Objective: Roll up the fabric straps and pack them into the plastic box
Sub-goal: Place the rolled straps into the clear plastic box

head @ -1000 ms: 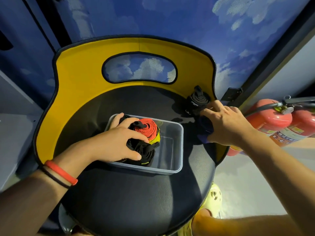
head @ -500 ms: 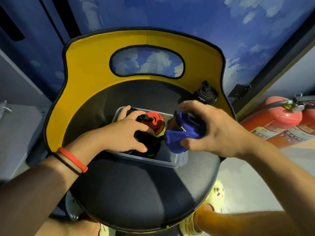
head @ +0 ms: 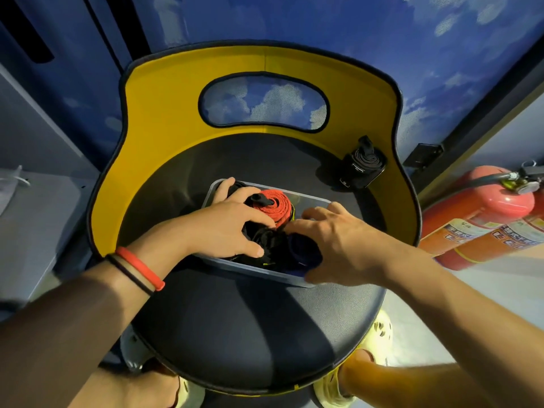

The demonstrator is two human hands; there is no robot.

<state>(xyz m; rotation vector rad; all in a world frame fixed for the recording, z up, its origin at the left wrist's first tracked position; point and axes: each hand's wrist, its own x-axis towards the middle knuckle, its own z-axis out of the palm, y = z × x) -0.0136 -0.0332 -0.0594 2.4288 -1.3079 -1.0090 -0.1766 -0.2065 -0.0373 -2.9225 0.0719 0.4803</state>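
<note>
A clear plastic box sits on the black seat of a chair. Inside it lie a rolled orange strap, rolled black straps and a rolled blue strap. My left hand lies over the black rolls at the box's left, fingers curled around them. My right hand reaches into the box's right side and grips the blue roll, which is mostly hidden beneath it. One more rolled black strap stays on the seat at the back right, against the yellow backrest.
The chair has a curved yellow backrest with an oval cut-out. Two red fire extinguishers lie on the floor to the right. My feet in pale yellow clogs show below the seat. A grey surface is at left.
My right hand picked the blue roll up from the seat's right side, carried it left and lowered it into the box. My left hand stayed on the rolls.
</note>
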